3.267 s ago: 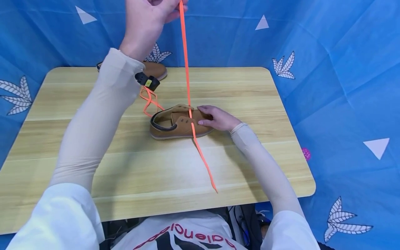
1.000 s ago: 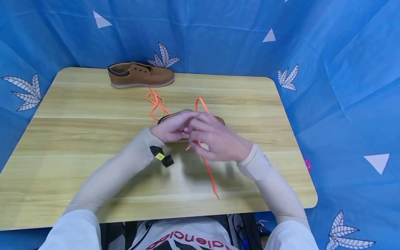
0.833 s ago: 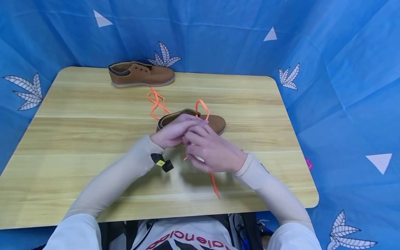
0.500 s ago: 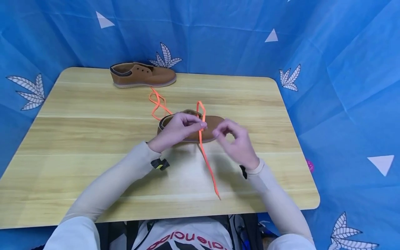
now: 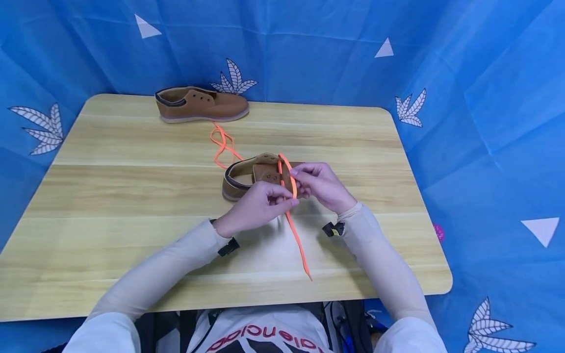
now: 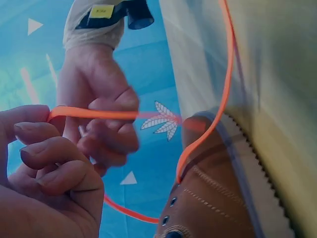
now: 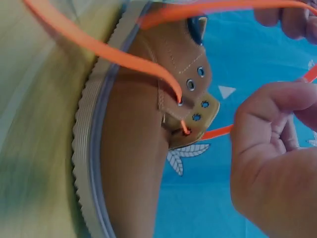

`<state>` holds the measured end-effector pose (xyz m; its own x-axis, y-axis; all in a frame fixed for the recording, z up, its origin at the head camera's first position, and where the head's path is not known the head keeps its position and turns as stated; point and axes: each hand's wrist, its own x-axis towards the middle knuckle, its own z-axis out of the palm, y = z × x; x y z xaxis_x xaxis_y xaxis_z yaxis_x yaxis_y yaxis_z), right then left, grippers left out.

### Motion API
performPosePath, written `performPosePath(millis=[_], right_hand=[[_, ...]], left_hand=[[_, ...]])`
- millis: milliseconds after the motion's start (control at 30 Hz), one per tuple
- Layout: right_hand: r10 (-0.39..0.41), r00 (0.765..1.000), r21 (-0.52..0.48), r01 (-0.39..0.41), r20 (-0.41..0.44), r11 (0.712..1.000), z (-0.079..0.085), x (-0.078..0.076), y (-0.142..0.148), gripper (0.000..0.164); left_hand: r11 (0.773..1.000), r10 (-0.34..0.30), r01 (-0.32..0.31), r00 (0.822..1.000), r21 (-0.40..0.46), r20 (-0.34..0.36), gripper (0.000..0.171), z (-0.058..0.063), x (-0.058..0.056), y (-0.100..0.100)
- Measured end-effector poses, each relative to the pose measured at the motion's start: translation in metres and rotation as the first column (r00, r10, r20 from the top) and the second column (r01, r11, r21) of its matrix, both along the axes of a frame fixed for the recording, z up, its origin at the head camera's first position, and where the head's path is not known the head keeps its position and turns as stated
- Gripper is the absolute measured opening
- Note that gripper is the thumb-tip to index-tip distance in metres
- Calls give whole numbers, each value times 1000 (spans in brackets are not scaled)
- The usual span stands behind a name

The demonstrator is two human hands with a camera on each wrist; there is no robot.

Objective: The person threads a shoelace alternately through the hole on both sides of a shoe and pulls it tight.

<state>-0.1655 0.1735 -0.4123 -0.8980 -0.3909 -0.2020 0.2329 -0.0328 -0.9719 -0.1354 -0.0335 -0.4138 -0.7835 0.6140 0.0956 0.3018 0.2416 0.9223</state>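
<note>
A brown shoe sits mid-table, toe pointing right. An orange shoelace threads through its frontmost eyelets, seen close up in the right wrist view on the shoe; the eyelets behind hold no lace. One lace end trails over the near side toward the table's front. My left hand pinches the other part between thumb and index finger, just in front of the shoe. My right hand, over the toe, has its fingertips curled on the same lace. In the left wrist view a blurred lace end sticks out beyond my left fingers.
Another brown shoe, its visible eyelets unlaced, stands at the table's back left. A second orange lace lies loosely looped between the two shoes. The wooden table has blue patterned cloth hanging behind and beside it.
My left hand has let go its high pull and come down in front of the shoe. My right hand, briefly apart from the lace, has come back to it. The far-side loop has shrunk.
</note>
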Motion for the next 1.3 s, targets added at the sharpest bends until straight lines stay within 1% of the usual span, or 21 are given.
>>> performPosePath(millis=[67, 133, 233, 267, 300, 333, 367, 400, 433, 500, 567, 600, 633, 700, 767, 833, 933, 1100, 1167, 1233, 1300], right_hand=[[-5, 1000, -39, 4, -8, 999, 0, -1, 0, 16], [-14, 1000, -80, 13, -21, 997, 2, -2, 1, 14], [-15, 999, -114, 9, -50, 993, 4, -3, 2, 15], [-2, 998, -114, -5, -60, 993, 4, -2, 3, 17], [19, 997, -111, -26, -70, 993, 3, -1, 4, 24], [50, 995, -104, -59, -83, 993, 0, -1, 7, 33], [94, 989, -81, -104, -116, 991, -4, 0, 11, 45], [144, 977, -47, -153, -155, 987, -9, 1, 16, 52], [190, 964, -6, -194, -188, 981, -13, 4, 21, 54], [268, 929, 104, -249, -256, 963, -22, 9, 27, 52], [327, 888, 234, -260, -323, 937, -28, 14, 28, 36], [346, 875, 286, -255, -338, 924, -28, 16, 25, 28], [359, 864, 324, -247, -353, 913, -28, 18, 22, 24], [373, 834, 386, -213, -406, 897, -26, 20, 14, 19], [362, 813, 409, -170, -455, 897, -23, 22, 8, 14], [342, 794, 435, -110, -502, 894, -21, 23, 5, 11], [325, 768, 480, -26, -552, 877, -18, 25, 2, 8], [379, 687, 563, 54, -620, 824, -15, 24, -2, 5], [407, 654, 596, 85, -638, 799, -15, 23, -3, 5], [420, 634, 616, 114, -649, 780, -17, 22, -4, 6], [409, 623, 609, 138, -667, 781, -19, 21, -4, 7]], left_hand=[[1000, -10, 10, 1000, -28, 10, 14, -4, 2, 1], [998, -20, 20, 1000, -60, 14, 13, -7, 3, 0], [995, -31, 29, 999, -94, -23, 12, -10, 3, 0], [995, -34, 30, 998, -99, -44, 12, -10, 3, 0], [995, -34, 27, 997, -100, -72, 13, -9, 2, 0], [995, -33, 23, 994, -101, -105, 13, -8, 1, 1], [994, -29, 15, 991, -105, -132, 13, -6, 0, 1], [994, -26, 10, 987, -106, -157, 13, -3, -1, 1], [995, -26, 9, 985, -103, -170, 13, 0, -2, 1], [994, -24, 3, 980, -105, -199, 13, 5, -4, 0], [994, -21, -3, 976, -107, -217, 14, 11, -6, 0], [995, -20, -4, 974, -103, -227, 13, 13, -8, -1], [995, -18, -8, 970, -104, -241, 13, 15, -9, -1], [995, -24, -6, 959, -102, -281, 12, 18, -11, 0], [995, -35, 4, 948, -99, -317, 12, 21, -12, 2], [995, -49, 17, 935, -94, -351, 12, 23, -12, 4], [996, -60, 27, 923, -90, -380, 11, 25, -13, 6], [994, -72, 32, 907, -101, -414, 9, 26, -13, 7], [993, -80, 31, 896, -118, -438, 11, 25, -13, 7], [990, -88, 27, 886, -137, -455, 12, 24, -13, 7], [989, -90, 24, 883, -148, -461, 12, 23, -13, 6]])
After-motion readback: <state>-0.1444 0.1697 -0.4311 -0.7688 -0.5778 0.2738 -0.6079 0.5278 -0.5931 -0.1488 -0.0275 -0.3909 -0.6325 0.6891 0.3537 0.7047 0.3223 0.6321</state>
